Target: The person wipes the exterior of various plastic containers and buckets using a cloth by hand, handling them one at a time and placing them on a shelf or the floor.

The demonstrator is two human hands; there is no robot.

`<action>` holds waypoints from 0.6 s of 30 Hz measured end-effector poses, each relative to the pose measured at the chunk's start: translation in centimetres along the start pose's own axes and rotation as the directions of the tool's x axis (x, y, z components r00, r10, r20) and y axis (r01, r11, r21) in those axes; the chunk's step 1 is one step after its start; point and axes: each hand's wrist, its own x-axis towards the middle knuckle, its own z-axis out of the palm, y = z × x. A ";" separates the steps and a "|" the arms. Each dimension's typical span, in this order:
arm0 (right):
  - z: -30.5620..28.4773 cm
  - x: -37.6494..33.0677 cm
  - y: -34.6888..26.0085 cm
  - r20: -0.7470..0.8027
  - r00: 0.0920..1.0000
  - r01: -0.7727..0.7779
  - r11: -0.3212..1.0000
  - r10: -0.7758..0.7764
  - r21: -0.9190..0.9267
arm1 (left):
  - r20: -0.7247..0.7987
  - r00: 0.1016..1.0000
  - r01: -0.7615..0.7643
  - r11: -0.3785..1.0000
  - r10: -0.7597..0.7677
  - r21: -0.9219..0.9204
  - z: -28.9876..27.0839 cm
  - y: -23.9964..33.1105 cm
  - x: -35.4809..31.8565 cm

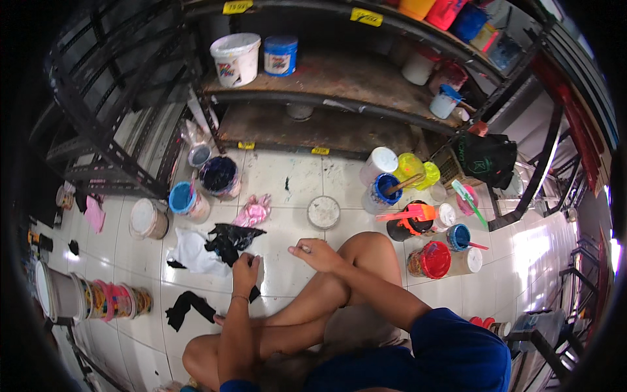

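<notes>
I sit cross-legged on a white tiled floor. My left hand (245, 269) is closed in a pinch, right at the edge of a crumpled black plastic bag (236, 236); what its fingers hold, if anything, is hidden. Across from it, my right hand (316, 254) is raised over my shin with fingers curled and thumb pointing left. Something small may be in that curl, too little to name. Beside the bag lie a white cloth (196, 252) and a crumpled pink-and-white wrapper (254, 210). A black cloth (189, 310) rests near my foot.
Paint tubs stand at the left, including a blue one (189, 200) and a dark one (221, 176). On the right are a red tub (434, 260), an orange-smeared tub (409, 226) and several more. A round lidded can (324, 212) stands ahead, before a metal shelf (313, 87).
</notes>
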 end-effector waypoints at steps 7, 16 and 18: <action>0.3 0.5 0.6 -0.036 0.998 0.060 0.998 -0.060 -0.004 | -0.012 1.000 -0.023 1.000 0.023 -0.016 0.0 -0.3 0.0; 0.5 0.5 1.2 -0.014 0.998 0.058 0.998 -0.058 -0.021 | -0.032 0.998 -0.046 0.999 0.046 -0.005 -0.1 -0.8 -0.5; 0.2 0.2 1.0 -0.023 0.998 0.059 0.997 -0.060 -0.052 | -0.041 0.996 -0.076 0.997 0.076 0.010 0.2 -1.3 -0.6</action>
